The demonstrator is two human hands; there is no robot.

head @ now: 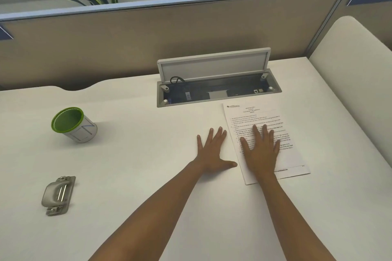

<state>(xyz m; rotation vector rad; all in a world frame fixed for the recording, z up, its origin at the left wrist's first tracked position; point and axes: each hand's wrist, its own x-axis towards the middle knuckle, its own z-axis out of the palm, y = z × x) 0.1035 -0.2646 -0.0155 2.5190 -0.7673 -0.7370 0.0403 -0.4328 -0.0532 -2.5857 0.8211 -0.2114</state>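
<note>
A printed sheet of paper [256,116] lies flat on the white desk [131,154], right of centre, just in front of the cable box. My right hand [261,150] rests flat on the sheet with its fingers straight and spread. My left hand [212,150] lies flat on the bare desk just left of the sheet's edge, fingers spread, thumb pointing toward the paper. Neither hand holds anything.
A white pen cup with a green rim [73,125] stands at the left. A grey metal hole punch [58,195] lies near the left front. An open cable box [218,89] with its lid raised is set into the desk. A brown partition [148,38] closes the back.
</note>
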